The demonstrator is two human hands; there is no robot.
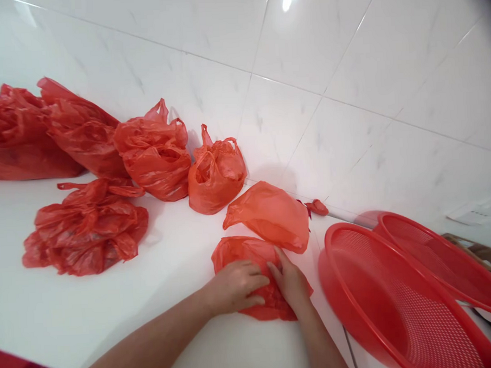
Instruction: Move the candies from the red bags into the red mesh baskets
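Note:
A flattened red plastic bag (240, 255) lies on the white counter (72, 311) in front of me. My left hand (236, 286) rests on top of it, fingers together and pressed flat. My right hand (291, 282) lies on the bag's right part, fingers stretched toward the far edge. Just behind it sits a puffed orange-red bag (271, 215), not touched by either hand.
Several more red bags stand along the tiled wall (305, 56): one small knotted bag (215, 171), a fuller one (157, 152), a crumpled heap (87, 226) and big ones at far left (32, 133). A red strainer basin (397, 302) sits at right, another (440, 262) behind.

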